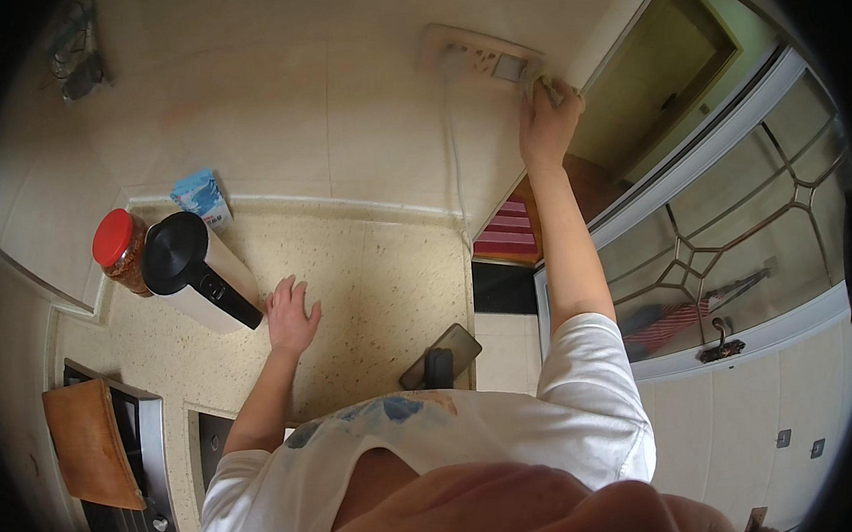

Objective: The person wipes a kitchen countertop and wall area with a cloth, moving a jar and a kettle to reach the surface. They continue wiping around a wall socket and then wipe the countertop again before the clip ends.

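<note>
My right hand (552,129) is raised to the wall, at the right end of a white socket panel (483,55). Between its fingers is a small pale crumpled cloth (551,92), mostly hidden by the hand. A plug with a white cord (453,142) sits in the left part of the panel. My left hand (293,316) rests on the speckled stone countertop (369,290) with fingers spread, holding nothing. Just left of it stands a white kettle (228,276) with a black lid and handle; whether the fingertips touch it, I cannot tell.
Behind the kettle are a red-lidded jar (118,246) and a blue packet (204,198). A phone (462,343) lies by the counter's right edge. A wooden board (92,446) covers part of the stove (154,461). At right stands a glass-paned door (741,213).
</note>
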